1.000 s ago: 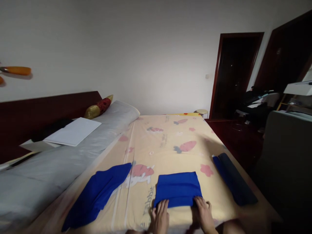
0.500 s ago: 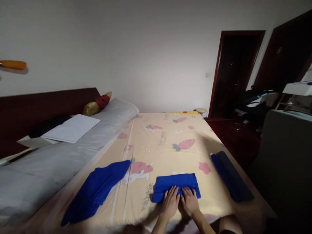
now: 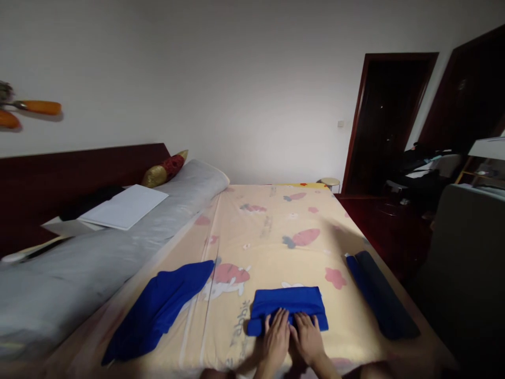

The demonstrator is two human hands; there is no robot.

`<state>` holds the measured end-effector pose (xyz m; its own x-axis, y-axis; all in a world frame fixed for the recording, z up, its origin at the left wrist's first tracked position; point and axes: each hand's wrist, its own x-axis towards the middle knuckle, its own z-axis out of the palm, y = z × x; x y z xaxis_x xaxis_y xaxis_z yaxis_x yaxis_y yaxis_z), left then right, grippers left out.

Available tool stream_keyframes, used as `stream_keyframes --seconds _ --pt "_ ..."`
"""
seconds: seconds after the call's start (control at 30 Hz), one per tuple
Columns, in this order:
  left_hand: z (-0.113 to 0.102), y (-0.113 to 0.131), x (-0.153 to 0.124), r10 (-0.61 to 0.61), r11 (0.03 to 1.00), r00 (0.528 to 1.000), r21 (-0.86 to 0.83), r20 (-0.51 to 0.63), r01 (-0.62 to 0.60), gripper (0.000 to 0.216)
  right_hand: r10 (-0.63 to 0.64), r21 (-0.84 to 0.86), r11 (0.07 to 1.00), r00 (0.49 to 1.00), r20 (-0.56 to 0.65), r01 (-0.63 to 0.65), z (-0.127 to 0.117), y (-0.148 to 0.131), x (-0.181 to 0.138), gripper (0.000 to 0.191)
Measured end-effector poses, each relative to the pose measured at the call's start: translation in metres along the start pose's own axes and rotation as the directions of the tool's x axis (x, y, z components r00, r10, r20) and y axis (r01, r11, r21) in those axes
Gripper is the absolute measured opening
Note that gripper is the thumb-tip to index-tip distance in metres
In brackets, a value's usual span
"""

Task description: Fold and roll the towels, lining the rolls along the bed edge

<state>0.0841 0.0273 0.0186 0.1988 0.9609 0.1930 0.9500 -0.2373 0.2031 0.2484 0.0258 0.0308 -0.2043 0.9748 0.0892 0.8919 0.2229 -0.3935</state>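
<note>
A folded blue cloth [image 3: 290, 299] lies near the front edge of the bed, its near side doubled over into a thick band. On that band rest the fingers of my left hand [image 3: 276, 332], stretched out and flat. Beside it, my right hand [image 3: 307, 331] presses down on the same band, fingers also extended, the thumbs close together. To the left a loose, crumpled blue cloth [image 3: 161, 308] is spread at a slant. Toward the bed's right edge lies a long, narrow folded bundle [image 3: 381, 295], blue and dark grey.
The bed sheet [image 3: 260, 258] has carrots and rabbits printed on it. Along the headboard [image 3: 79, 168] runs a grey bolster [image 3: 158, 231] with a white board [image 3: 126, 206] on top. A dark panel [image 3: 465, 252] stands right of the bed; a stool [image 3: 330, 182] is at the far end.
The view has shifted slightly to the left. My hands remain on the blue cloth, whose near band looks a little thicker and more even.
</note>
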Motion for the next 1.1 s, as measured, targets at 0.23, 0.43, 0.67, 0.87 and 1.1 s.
stream_keyframes --seconds 0.23,0.43,0.67,0.87,1.1 --pt "-0.018 -0.057 -0.007 -0.196 0.980 0.980 0.034 -0.039 0.197 0.044 0.109 -0.023 0.994 0.994 0.002 -0.109 -0.020 0.050 -0.002 0.043" --pt "-0.022 -0.083 -0.007 -0.291 0.955 0.945 0.019 -0.153 0.297 0.038 0.215 0.120 0.972 0.972 -0.090 -0.204 -0.021 0.077 0.008 0.046" --pt "-0.033 -0.084 0.047 -0.360 0.932 0.922 -0.020 -0.143 0.361 0.041 0.326 0.149 0.940 0.937 -0.125 -0.308 -0.015 0.093 0.057 0.043" --pt "-0.033 -0.111 0.083 -0.374 0.927 0.925 -0.061 -0.070 0.370 0.025 0.312 0.149 0.945 0.940 -0.136 -0.292 -0.009 0.102 0.085 0.036" --pt "-0.029 -0.132 0.087 -0.258 0.958 0.966 -0.130 0.003 0.256 0.012 0.271 0.202 0.950 0.950 -0.152 -0.239 -0.006 0.113 0.087 0.040"
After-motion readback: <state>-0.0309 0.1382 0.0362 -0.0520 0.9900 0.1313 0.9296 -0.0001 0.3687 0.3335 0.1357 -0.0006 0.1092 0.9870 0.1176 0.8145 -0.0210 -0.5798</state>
